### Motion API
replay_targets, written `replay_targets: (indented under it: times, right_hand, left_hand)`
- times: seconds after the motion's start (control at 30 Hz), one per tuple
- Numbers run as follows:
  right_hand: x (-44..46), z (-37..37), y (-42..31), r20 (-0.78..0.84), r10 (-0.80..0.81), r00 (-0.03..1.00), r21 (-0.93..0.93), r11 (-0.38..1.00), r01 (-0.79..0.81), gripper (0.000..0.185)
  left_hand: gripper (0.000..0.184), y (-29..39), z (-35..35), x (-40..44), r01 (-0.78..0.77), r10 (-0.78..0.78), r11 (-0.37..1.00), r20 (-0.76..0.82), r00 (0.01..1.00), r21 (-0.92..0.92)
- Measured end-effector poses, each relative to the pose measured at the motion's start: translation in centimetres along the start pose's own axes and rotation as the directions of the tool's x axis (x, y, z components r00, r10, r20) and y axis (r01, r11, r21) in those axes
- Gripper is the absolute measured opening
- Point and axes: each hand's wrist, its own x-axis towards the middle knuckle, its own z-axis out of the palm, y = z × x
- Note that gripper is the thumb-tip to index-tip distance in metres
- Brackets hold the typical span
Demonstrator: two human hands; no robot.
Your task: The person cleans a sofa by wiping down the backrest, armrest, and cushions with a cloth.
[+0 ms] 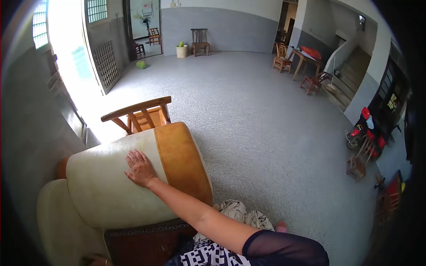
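My right hand (140,169) lies flat, palm down, on the padded sofa armrest (106,186), its fingers spread and nothing in them. The armrest is cream with an orange-tan band (179,155) along its right end. At the bottom left edge, a dim part of my left hand (95,260) shows low beside the cream sofa back (53,213); its fingers are too dark and cut off to read. Between my body and the armrest lies a dark brown seat mat (142,246) with a patterned border.
A wooden chair (137,113) stands just beyond the armrest. Bright light enters an open door at left. Across the grey floor (262,146) are a green melon (141,64), a cream bucket (182,52), a table (306,57) with chairs, stairs (353,71) and a red motorbike (372,137).
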Motion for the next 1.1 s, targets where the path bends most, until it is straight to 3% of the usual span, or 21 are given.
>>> replay_targets:
  times: [0.1, 0.13, 0.17, 0.2, 0.23, 0.3, 0.37, 0.4, 0.47, 0.5, 0.57, 0.6, 0.73, 0.8, 0.83, 0.9, 1.0, 1.1]
  right_hand:
    - [0.0, -0.1, 0.0, 0.003, 0.008, 1.0, 0.018, 1.0, -0.008, 0.062]
    - [0.0, -0.1, 0.0, 0.001, 0.015, 1.0, 0.021, 1.0, -0.015, 0.062]
    - [0.0, -0.2, -0.1, 0.0, 0.015, 1.0, 0.01, 1.0, -0.015, 0.062]
    - [-0.1, -0.2, -0.3, 0.006, 0.012, 1.0, 0.0, 1.0, -0.012, 0.062]
    - [-0.3, 0.0, -0.5, 0.011, 0.008, 1.0, 0.012, 1.0, -0.008, 0.062]
    - [0.0, 0.5, -0.1, -0.012, 0.006, 1.0, -0.007, 1.0, -0.007, 0.062]
    - [-0.1, 0.9, 0.0, -0.053, 0.014, 0.998, 0.012, 1.0, -0.013, 0.063]
    - [-0.1, 0.9, -0.1, -0.054, 0.006, 0.999, 0.01, 1.0, -0.005, 0.063]
    - [0.0, 0.9, -0.1, -0.061, -0.006, 0.998, 0.002, 1.0, 0.006, 0.064]
    - [-0.2, 0.9, -0.1, -0.058, 0.009, 0.998, -0.013, 1.0, -0.01, 0.064]
    - [-0.1, 0.9, 0.0, -0.078, -0.014, 0.997, -0.006, 1.0, 0.014, 0.061]
    - [-0.1, 0.7, 0.0, -0.069, -0.015, 0.997, -0.005, 1.0, 0.015, 0.06]
    - [0.0, 0.4, 0.0, -0.047, -0.005, 0.999, 0.021, 1.0, 0.006, 0.06]
    - [-0.1, 0.2, -0.1, -0.049, 0.006, 0.999, 0.033, 0.999, -0.004, 0.06]
    - [-0.2, 0.3, 0.0, -0.047, -0.005, 0.999, 0.046, 0.999, 0.007, 0.06]
    - [-0.2, 0.7, 0.2, -0.066, -0.002, 0.998, 0.028, 1.0, 0.003, 0.06]
    - [-0.1, 0.6, 0.2, -0.049, -0.005, 0.999, 0.035, 0.999, 0.007, 0.059]
    - [0.0, 0.3, 0.2, -0.029, -0.007, 1.0, 0.041, 0.999, 0.008, 0.059]
  left_hand:
    - [0.066, 2.0, 1.8, -0.2, -0.164, 0.162, 0.983, -0.03, 0.986, -0.083]
    - [0.064, 3.7, 2.7, 1.4, -0.223, 0.256, 0.958, 0.194, 0.947, -0.179]
    - [0.061, 7.8, -3.8, 5.2, -0.421, 0.422, 0.903, 0.363, 0.831, -0.088]
    - [0.061, 9.3, -2.9, 8.2, -0.478, 0.494, 0.863, 0.467, 0.733, -0.163]
    - [0.059, 9.1, -0.9, 9.1, -0.651, 0.664, 0.743, 0.291, 0.689, -0.152]
    - [0.057, 11.3, 0.7, 11.9, -0.665, 0.665, 0.734, 0.352, 0.659, -0.141]
    - [0.061, 13.9, 6.4, 14.4, -0.796, 0.779, 0.592, -0.163, 0.605, -0.124]
    - [0.061, 16.0, 5.0, 15.1, -0.803, 0.784, 0.578, -0.173, 0.596, -0.144]
    - [0.07, 21.2, -5.0, 18.7, -0.685, 0.687, 0.725, 0.156, 0.709, -0.077]
    - [0.07, 21.9, -4.4, 19.2, -0.693, 0.698, 0.715, 0.155, 0.699, -0.095]
    - [0.073, 23.5, -2.7, 20.7, -0.673, 0.673, 0.727, 0.335, 0.66, -0.135]
    - [0.071, 24.7, -7.9, 20.6, -0.687, 0.632, 0.724, 0.459, 0.625, -0.061]
    - [0.068, 24.2, -9.7, 19.5, -0.744, 0.625, 0.667, 0.524, 0.578, 0.025]
    - [0.065, 22.3, -5.3, 18.1, -0.813, 0.789, 0.56, 0.405, 0.462, -0.162]
    - [0.065, 22.0, -5.7, 17.1, -0.809, 0.779, 0.568, 0.413, 0.471, -0.148]
    - [0.06, 20.3, -7.1, 14.9, -0.726, 0.779, 0.573, 0.528, 0.338, -0.381]
    - [0.06, 19.2, -9.3, 13.8, -0.619, 0.741, 0.636, 0.587, 0.325, -0.46]
    - [0.061, 18.4, -11.9, 13.5, -0.616, 0.737, 0.627, 0.618, 0.274, -0.476]
